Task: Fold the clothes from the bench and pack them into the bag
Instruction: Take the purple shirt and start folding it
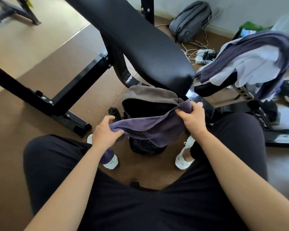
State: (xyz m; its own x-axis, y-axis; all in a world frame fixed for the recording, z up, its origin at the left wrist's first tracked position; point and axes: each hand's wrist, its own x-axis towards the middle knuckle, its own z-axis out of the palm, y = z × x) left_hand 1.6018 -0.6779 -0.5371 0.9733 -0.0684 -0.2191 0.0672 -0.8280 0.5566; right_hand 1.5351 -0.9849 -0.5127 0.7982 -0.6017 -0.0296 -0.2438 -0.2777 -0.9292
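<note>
Head view: we are sitting with knees apart, our left hand [105, 132] pinching one end of the purple garment [145, 126] between thumb and curled fingers. Our right hand [193, 118] is gripping the other end, fingers curled over it. The cloth is hanging stretched between both hands, above the open bag [150, 97] on the floor. Beyond, more clothes [250, 64] are lying piled beside the black bench [140, 47].

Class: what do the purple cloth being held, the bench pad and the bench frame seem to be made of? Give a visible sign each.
Purple cloth: soft matte fabric; it sags and creases.
Bench pad: probably vinyl or faux leather; fine woven-look texture, sheen.
Bench frame: likely painted metal; glossy black, bolted joints.
</note>
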